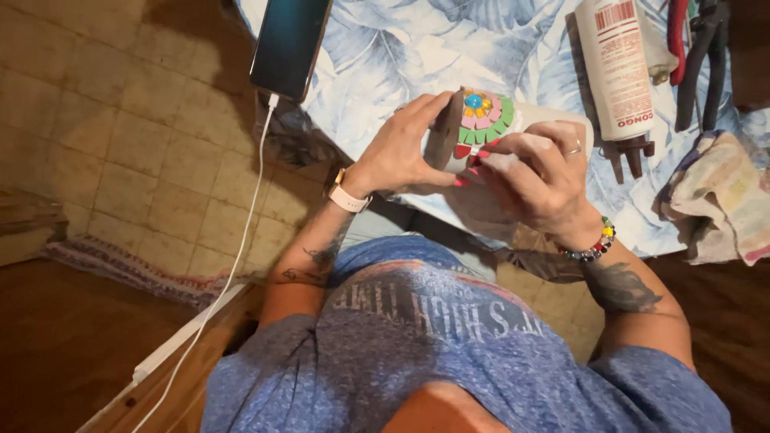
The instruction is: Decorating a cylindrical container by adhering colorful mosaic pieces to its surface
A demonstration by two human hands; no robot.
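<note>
A tabletop (401, 48) covered with a pale blue leaf-print cloth fills the upper part of the view, above a floor of worn beige tiles (136, 144). A dark phone (290, 44) lies at the cloth's edge, and a white charging cable (241, 240) hangs from it down toward the floor. Further right on the cloth lie a white tube with a label (616, 68), a pair of dark pliers (704, 60) and a crumpled rag (718, 200).

The person holds a small pale box (521, 120) in the air just over the near edge of the tabletop, close to the body. Its front carries a flower decoration (481, 116) built in layers: green petals outermost, pink within, and a blue and yellow centre, with a red piece at the lower edge.

The left hand (401, 148), with a light wristwatch, has its fingers wrapped on the box's left side. The right hand (541, 172), with a ring and a bead bracelet, has its fingers clamped on the box from the right, touching the lower rim of the flower.
</note>
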